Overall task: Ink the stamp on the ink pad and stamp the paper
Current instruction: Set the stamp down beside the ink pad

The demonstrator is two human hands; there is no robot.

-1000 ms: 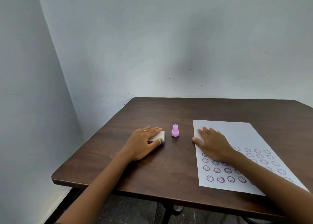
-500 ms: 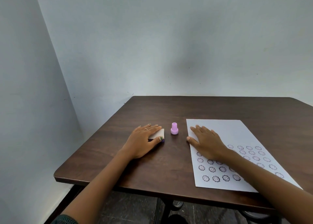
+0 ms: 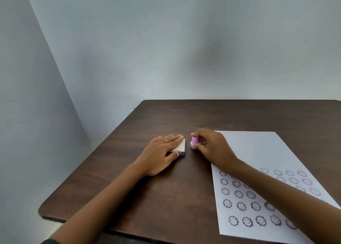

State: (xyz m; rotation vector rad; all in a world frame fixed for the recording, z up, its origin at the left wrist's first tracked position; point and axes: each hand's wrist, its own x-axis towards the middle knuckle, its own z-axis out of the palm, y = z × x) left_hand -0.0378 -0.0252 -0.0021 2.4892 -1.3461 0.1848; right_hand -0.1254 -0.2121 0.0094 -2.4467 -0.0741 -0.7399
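A small pink stamp [image 3: 194, 142] stands upright on the dark wooden table [image 3: 184, 188]. My right hand [image 3: 212, 147] has its thumb and fingers closed around the stamp. Just left of it lies the ink pad [image 3: 180, 146], a flat case with a white lid and a purple base. My left hand [image 3: 162, 155] rests flat on the pad, fingers together, thumb at its near edge. To the right lies a white paper [image 3: 258, 151] with several rows of round face stamps on its near half. My right forearm covers part of those prints.
The table stands in a corner, with pale walls [image 3: 166, 40] behind and to the left. Its left and near edges are close to my arms. The far half of the tabletop holds nothing.
My right hand has left the paper, moved left and closed on the pink stamp. My left hand has stayed on the ink pad.
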